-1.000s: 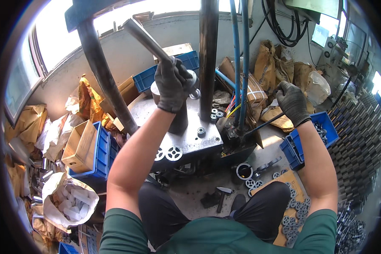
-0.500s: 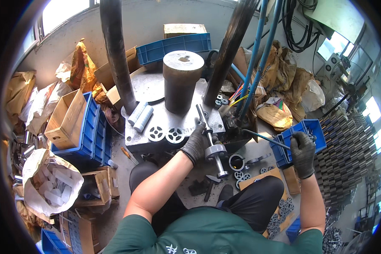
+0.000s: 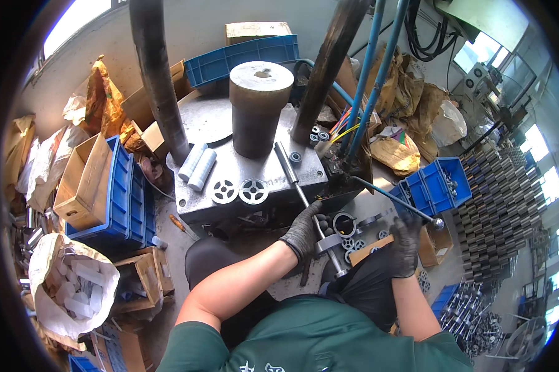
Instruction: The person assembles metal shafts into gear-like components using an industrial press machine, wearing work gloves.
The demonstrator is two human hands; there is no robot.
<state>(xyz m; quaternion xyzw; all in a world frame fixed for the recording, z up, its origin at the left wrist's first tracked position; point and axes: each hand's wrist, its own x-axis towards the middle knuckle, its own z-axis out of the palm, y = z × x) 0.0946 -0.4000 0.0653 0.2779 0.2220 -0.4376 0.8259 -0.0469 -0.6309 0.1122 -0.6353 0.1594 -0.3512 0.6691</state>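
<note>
Your left hand (image 3: 304, 232) grips the steel rod (image 3: 307, 208) mid-shaft, fingers wrapped tight to steady it; your right hand (image 3: 406, 242) rests curled, apparently empty, beside the lever (image 3: 394, 199)

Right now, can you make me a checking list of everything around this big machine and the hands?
Surface: grey metal press plate, dusty, holding a big dark cylinder.
Job's things: long metal rod with a ring part near its lower end; two spoked discs; two pale rollers.
Clutter: blue crates, cardboard box, white sack of parts, more discs on the floor.
Grips: left hand, gloved, closed around the rod; right hand, gloved, beside a thin lever, contact unclear.
Cables: blue hoses and coloured wires behind the plate.
Surroundings: stacked metal parts on the right, windows beyond.
</note>
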